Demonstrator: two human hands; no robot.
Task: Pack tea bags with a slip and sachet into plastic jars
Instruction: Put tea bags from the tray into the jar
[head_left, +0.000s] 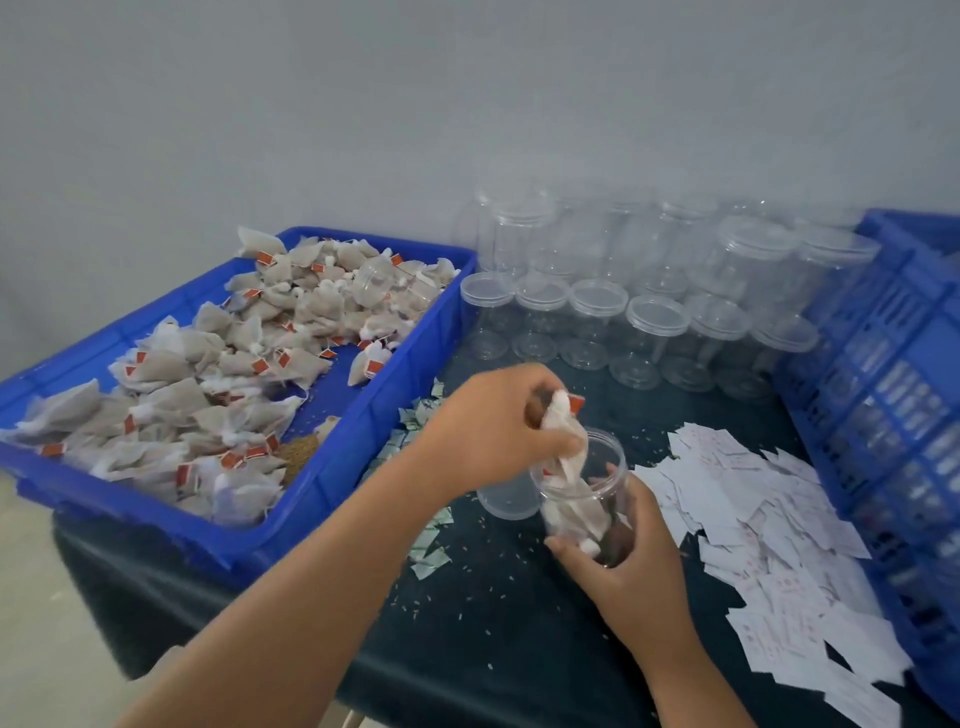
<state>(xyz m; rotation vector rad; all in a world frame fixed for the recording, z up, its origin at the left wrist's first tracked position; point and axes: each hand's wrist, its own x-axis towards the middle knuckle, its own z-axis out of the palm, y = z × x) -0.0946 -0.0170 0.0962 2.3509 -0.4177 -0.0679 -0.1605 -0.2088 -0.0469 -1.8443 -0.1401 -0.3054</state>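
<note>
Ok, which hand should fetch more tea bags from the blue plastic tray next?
Left, probably: the left hand pinches mesh tea bags over the clear plastic jar, nearest the blue plastic tray; the right hand grips the jar.

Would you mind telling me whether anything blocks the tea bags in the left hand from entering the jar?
Nothing visible does: the jar is uncapped, a lid lies beside it, and the tea bags hang partly inside.
</note>
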